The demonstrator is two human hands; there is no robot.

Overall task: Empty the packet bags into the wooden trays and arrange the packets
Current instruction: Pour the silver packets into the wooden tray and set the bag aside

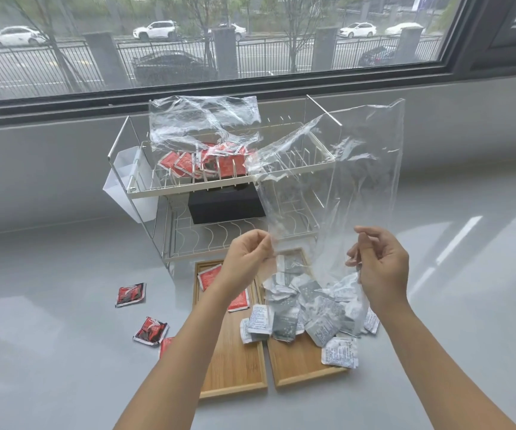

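Note:
A large clear plastic bag [359, 181] hangs upside down above the right wooden tray [300, 367]. My left hand [247, 252] pinches its left lower edge and my right hand [380, 259] pinches its right lower edge. Beneath it, several grey and white packets [309, 308] lie heaped on the right tray, some spilling over its edges. The left wooden tray [235, 367] holds two red packets [208, 276], partly hidden by my left forearm. A second clear bag [200, 119] lies crumpled on the rack's top shelf over several red packets [207, 162].
A two-tier wire dish rack [219, 187] stands behind the trays, with a black box [225, 206] on its lower shelf and a white cup [126, 181] at its left. Three red packets [131, 293] lie loose on the grey counter [49, 336]. A window sill runs behind.

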